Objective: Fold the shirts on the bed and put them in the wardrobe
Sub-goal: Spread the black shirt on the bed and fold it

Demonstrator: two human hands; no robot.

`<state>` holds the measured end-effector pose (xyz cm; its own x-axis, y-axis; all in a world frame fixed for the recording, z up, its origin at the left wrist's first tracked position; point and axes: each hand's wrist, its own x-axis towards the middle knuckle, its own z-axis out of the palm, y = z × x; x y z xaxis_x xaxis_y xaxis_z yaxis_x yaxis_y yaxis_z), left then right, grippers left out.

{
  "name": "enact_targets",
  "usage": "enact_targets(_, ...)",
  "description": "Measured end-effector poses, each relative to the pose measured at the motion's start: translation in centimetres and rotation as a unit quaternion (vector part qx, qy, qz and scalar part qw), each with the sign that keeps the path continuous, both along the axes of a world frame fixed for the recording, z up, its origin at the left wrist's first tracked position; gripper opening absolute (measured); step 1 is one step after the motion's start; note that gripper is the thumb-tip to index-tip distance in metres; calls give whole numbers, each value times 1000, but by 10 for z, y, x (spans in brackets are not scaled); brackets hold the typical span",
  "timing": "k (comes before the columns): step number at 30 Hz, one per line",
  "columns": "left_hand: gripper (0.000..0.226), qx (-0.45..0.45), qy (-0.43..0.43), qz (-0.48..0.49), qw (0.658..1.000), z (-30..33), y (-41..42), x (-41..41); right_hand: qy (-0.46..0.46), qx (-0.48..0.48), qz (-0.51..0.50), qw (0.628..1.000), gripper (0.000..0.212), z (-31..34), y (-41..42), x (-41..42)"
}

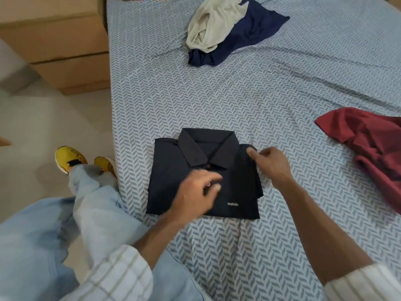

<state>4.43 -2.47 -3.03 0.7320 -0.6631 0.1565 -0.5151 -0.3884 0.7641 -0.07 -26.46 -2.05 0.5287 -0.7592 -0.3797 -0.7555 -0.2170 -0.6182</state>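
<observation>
Left hand (196, 190) blurred, fingers curled over folded black polo (173, 181), grip unclear. Right hand (271, 162) pinches its 3 o'clock shoulder. Shirts: 4 on bed (282, 88). Polo ctr, collar up, buttoned. Cream (212, 25) + navy (256, 33) at 12, maroon (377, 146) at 3, all crumpled.

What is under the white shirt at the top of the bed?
A crumpled blue shirt lies under the white shirt, sticking out beside and below it. The covered part is hidden.
</observation>
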Motion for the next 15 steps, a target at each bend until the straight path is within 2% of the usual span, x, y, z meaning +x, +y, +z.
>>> enact_targets(2, 27, 68, -36, 133, 988, 3, 24, 32, 29, -1, 3, 1000, 46, -2, 16, -7)
enact_targets(3, 34, 127, -17, 188, 974, 4, 33, 47, 37, 3, 3, 999, 50, -5, 21, -9)
enact_targets(6, 59, 264, 114, 297, 910, 3, 58, 79, 38, 23, -6, 999, 57, -11, 33, -12)
enact_targets(8, 70, 271, 196, 319, 887, -1, 64, 93, 31, 63, -11, 997, 47, -10, 33, -12)
enact_targets(11, 80, 220, 310, 305, 873, 3, 61, 110, 8, 159, -43, 986, 37, -5, 31, -6)
enact_targets(15, 75, 192, 375, 273, 865, 5, 51, 113, 10, 224, -59, 973, 41, -3, 28, 1)
